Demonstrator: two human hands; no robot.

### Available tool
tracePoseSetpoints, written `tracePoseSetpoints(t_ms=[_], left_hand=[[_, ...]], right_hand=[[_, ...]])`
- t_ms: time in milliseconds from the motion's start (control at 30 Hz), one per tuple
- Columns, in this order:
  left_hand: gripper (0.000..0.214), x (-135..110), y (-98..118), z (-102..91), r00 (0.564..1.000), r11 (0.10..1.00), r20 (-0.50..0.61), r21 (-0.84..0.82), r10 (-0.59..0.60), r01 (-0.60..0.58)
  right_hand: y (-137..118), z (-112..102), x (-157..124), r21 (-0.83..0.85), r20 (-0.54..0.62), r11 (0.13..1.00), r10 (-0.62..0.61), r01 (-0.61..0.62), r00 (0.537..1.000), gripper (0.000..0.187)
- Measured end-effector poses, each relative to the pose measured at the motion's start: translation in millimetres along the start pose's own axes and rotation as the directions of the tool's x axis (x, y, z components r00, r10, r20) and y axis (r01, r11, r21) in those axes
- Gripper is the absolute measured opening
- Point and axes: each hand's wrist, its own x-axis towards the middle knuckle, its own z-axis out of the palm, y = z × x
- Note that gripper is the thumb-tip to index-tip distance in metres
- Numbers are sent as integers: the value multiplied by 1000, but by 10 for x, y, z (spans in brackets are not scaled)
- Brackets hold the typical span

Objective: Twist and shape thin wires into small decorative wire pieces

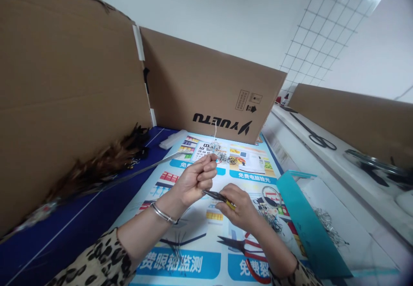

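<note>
My left hand (196, 179) is closed in a pinch above the printed sheet, with a thin white wire (216, 130) standing up from its fingertips. Dark-nosed pliers (215, 195) with a yellow handle are gripped in my right hand (240, 206). Their tip reaches the base of my left hand; whether it grips anything there is hidden. Beyond my fingers lies a small tangle of wire pieces (224, 157). Red-handled scissors (248, 248) rest on the sheet below my right hand, partly covered by my forearm. Fine wire strands (177, 249) lie near my left forearm.
A teal-sided box (311, 230) with wire pieces inside stands at right. More metal bits (272, 219) lie beside it. Brown feathers (103, 161) line the left cardboard wall (64, 84); another cardboard panel (200, 79) closes the back. Black scissors (318, 139) lie on a white ledge.
</note>
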Motion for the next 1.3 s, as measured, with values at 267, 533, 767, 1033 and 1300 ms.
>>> tracePoseSetpoints(t_ms=[267, 533, 767, 1033, 1300], left_hand=[[13, 16, -13, -30, 1000, 999, -1, 41, 6, -6], [11, 25, -25, -66, 1000, 994, 1, 107, -2, 2], [11, 29, -69, -45, 999, 994, -34, 105, 28, -24], [9, 30, -70, -69, 999, 980, -23, 197, 25, -20], [8, 20, -87, -77, 1000, 969, -25, 246, -5, 11]], right_hand=[[13, 14, -9, 26, -13, 1000, -6, 6, 1000, 20], [-20, -18, 3, 0, 44, 1000, 18, -18, 999, 20], [9, -26, 6, -37, 104, 999, 34, -30, 994, 23], [13, -44, 7, -9, 155, 998, 65, -64, 986, 23], [17, -57, 19, 48, 216, 993, 94, -107, 972, 24]])
